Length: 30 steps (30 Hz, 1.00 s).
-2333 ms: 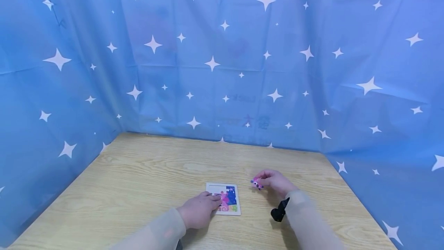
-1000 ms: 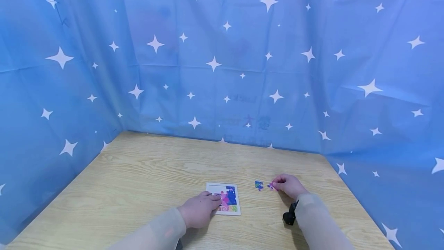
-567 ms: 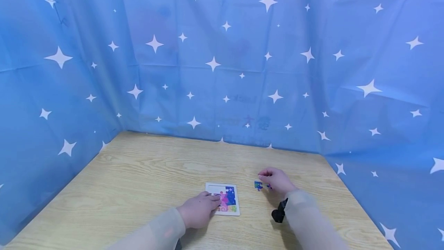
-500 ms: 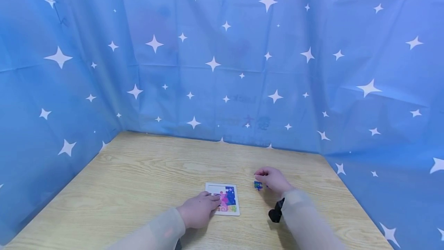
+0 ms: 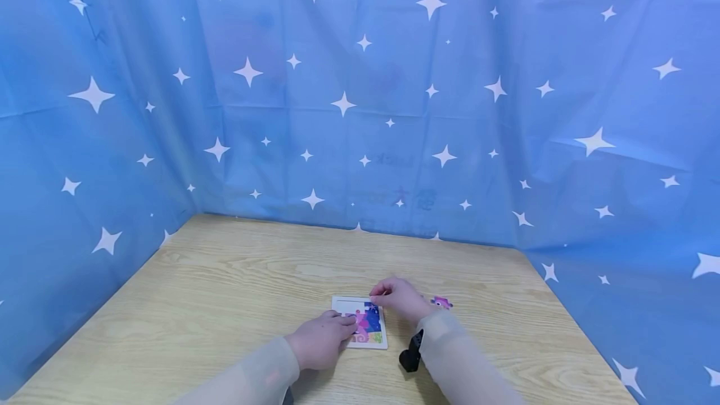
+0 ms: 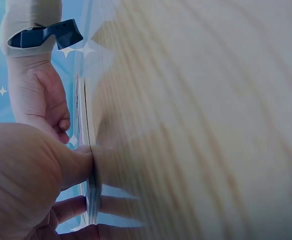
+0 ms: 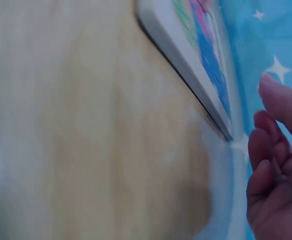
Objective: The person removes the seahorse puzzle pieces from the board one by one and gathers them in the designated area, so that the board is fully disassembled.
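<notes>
A small white-framed jigsaw puzzle [image 5: 384, 330] lies on the table, with pink and dark blue pieces in its right part and a bare white area at its upper left. My left hand [image 5: 320, 339] holds its left side, fingers over the puzzle; the left wrist view shows the thumb against the frame's edge. By the far right corner is my right hand [image 5: 400, 299], its fingers loosely bent. In the right wrist view, thumb and fingertips stand apart with nothing between them. A pink loose puzzle piece [image 5: 442, 302] with an eye lies right of that hand. The blue loose piece is hidden.
The pale wooden table [image 5: 253, 280] runs back to a blue curtain [image 5: 315, 142] with white stars, which also closes off both sides. A black wrist camera [image 5: 412, 352] sits under the right wrist, close above the table.
My right hand set down the pink piece on the right, let go, and moved left past the blue piece to the puzzle's far corner. The left hand stays put.
</notes>
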Available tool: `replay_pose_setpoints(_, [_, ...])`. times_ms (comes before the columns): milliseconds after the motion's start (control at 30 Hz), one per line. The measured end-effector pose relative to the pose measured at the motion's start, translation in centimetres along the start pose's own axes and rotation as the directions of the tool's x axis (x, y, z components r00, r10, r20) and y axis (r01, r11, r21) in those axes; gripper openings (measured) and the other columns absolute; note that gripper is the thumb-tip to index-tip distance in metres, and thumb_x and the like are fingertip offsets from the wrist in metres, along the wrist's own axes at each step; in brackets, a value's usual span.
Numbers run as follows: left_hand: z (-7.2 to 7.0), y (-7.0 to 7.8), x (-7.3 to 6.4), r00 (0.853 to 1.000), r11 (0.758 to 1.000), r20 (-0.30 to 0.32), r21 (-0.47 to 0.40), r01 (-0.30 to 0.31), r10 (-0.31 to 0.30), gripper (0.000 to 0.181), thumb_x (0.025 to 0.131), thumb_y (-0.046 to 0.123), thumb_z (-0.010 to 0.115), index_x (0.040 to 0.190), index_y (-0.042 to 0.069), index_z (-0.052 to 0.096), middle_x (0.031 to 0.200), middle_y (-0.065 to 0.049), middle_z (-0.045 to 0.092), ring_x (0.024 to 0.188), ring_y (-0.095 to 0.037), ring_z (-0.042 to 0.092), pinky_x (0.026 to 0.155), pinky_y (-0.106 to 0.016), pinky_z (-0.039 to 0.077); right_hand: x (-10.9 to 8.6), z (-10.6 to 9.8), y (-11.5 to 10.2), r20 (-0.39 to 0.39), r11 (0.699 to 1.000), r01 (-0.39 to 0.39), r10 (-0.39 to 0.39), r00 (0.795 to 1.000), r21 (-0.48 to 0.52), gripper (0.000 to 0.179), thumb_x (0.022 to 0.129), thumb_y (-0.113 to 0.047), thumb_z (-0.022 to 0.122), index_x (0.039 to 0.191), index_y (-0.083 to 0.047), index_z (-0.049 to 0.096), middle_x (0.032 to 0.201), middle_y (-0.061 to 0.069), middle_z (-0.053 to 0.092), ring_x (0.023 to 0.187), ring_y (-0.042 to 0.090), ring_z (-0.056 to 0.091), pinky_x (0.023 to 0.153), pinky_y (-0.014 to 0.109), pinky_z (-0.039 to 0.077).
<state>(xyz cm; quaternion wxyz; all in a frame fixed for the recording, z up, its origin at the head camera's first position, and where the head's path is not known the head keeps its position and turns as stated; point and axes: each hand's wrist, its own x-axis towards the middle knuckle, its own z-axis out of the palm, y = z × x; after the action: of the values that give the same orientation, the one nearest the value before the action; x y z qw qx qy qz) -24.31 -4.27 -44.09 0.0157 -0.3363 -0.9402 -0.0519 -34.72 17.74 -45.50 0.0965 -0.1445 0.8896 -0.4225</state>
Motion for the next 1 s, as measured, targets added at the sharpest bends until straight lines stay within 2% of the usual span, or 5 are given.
replay_pose_setpoints(200, [0.1,-0.1,0.1,1.0,1.0,-0.005,-0.01,-0.005,0.005,0.038,0.094,0.018,0.057,0.131,0.01,0.061,0.137,0.0,0.055,0.125,-0.024,0.05,0.103,-0.032,0.04,-0.1,1.0,-0.4,0.063,0.998,0.052,-0.049,0.997,-0.035,0.006,0.086,-0.018,0.072,0.087,-0.012,0.072,0.089,-0.001,0.062,0.082,0.016,0.053,0.075,0.032,0.044])
replay_pose_setpoints(367, [0.1,-0.2,0.3,1.0,0.999,-0.003,-0.03,-0.01,0.01,0.038,0.094,0.018,0.056,0.13,0.01,0.061,0.136,-0.001,0.056,0.124,-0.024,0.05,0.102,-0.033,0.041,-0.3,1.1,-0.6,0.094,0.995,0.065,-0.058,0.994,-0.071,0.005,0.084,-0.016,0.074,0.085,-0.012,0.073,0.089,-0.002,0.061,0.083,0.015,0.054,0.076,0.033,0.046])
replay_pose_setpoints(633, [-0.1,0.3,0.8,0.993,0.982,0.082,-0.159,0.102,-0.09,0.059,0.084,0.038,0.056,0.135,0.009,0.056,0.139,-0.001,0.053,0.127,-0.025,0.046,0.104,-0.035,0.039,-0.6,1.3,-0.8,0.087,0.993,0.064,-0.056,0.995,-0.097,0.003,0.082,-0.012,0.075,0.083,-0.012,0.072,0.087,-0.002,0.062,0.081,0.013,0.056,0.077,0.034,0.048])
replay_pose_setpoints(767, [-0.1,0.9,0.8,0.994,0.987,0.068,-0.126,0.096,-0.088,0.062,0.088,0.045,0.053,0.14,0.011,0.052,0.138,-0.003,0.053,0.123,-0.026,0.048,0.101,-0.034,0.041,-0.8,1.3,-0.9,0.086,0.993,0.072,-0.064,0.994,-0.096,0.003,0.083,-0.011,0.075,0.084,-0.011,0.072,0.087,-0.002,0.062,0.082,0.013,0.056,0.078,0.035,0.048])
replay_pose_setpoints(1000, [0.4,1.7,1.1,0.996,0.996,0.027,0.009,0.085,-0.085,0.06,0.093,0.049,0.046,0.142,0.016,0.05,0.131,-0.003,0.053,0.098,-0.018,0.047,0.084,-0.028,0.045,-1.0,1.3,-1.2,0.089,0.992,0.07,-0.061,0.994,-0.101,0.005,0.084,-0.01,0.073,0.087,-0.006,0.072,0.087,-0.003,0.062,0.081,0.012,0.056,0.079,0.035,0.048])
